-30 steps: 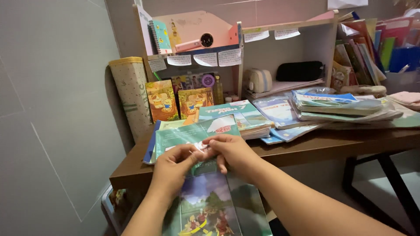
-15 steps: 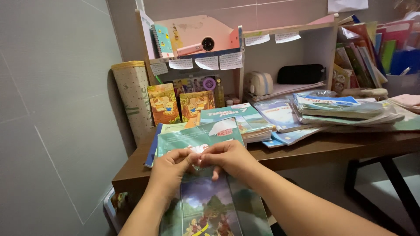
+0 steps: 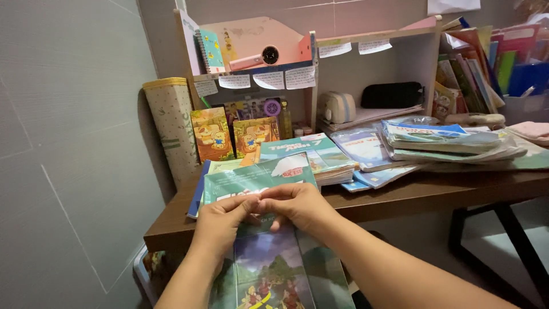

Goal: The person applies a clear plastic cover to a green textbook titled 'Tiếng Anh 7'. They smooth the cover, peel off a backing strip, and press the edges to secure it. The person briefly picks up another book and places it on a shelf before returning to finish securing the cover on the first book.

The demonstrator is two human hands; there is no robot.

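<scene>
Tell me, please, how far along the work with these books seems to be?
Already lying in piles on the desk: the plastic-covered books at right and a green stack in the middle. In hand: the left hand and right hand pinch the top edge of a green book with a picture cover. Left: upright books in the shelf appear untouched.

Green-covered book (image 3: 269, 269) with painted river scene; brown desk (image 3: 400, 197); pink shelf panel (image 3: 251, 37).

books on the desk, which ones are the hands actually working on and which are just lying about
In hand:
left hand and right hand, pinching together at the top edge of the green picture book

Lying about:
book stacks
black pouch
rolled mat
</scene>
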